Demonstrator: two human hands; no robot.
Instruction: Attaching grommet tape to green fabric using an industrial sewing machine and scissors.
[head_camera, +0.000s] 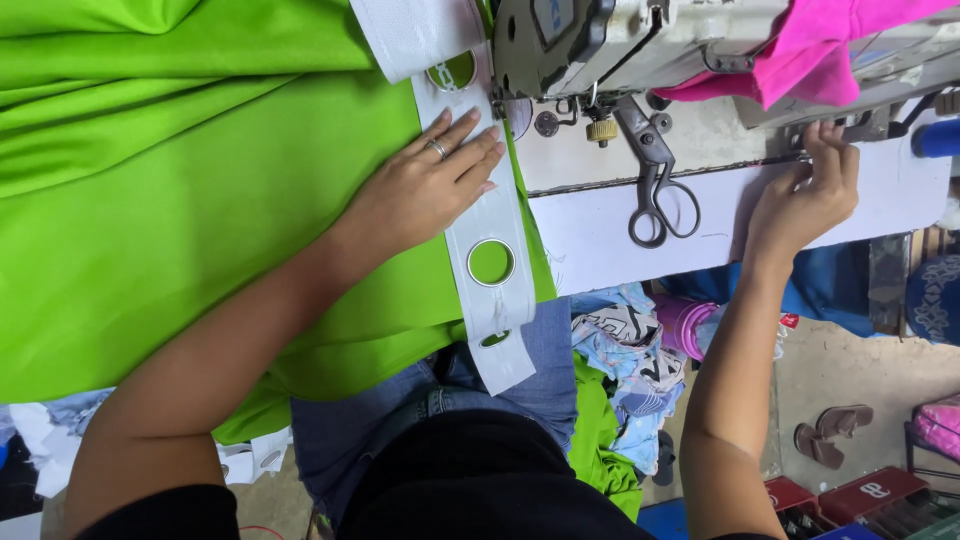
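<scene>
My left hand (432, 182), a ring on one finger, lies flat with fingers spread on bright green fabric (180, 210) and on the white eyelet tape (497, 300) along its edge. The tape has round holes that show green through them. It runs up under the sewing machine head (560, 45). My right hand (806, 190) reaches to the far right of the white machine table (600, 235). Its fingertips pinch something small at the machine's base; I cannot make out what.
Grey scissors (655, 185) lie on the table between my hands. Pink cloth (810, 50) drapes over the machine. Below the table lie a pile of patterned fabric scraps (625, 360), a pair of sandals (830, 432) on the floor and red boxes (870, 495).
</scene>
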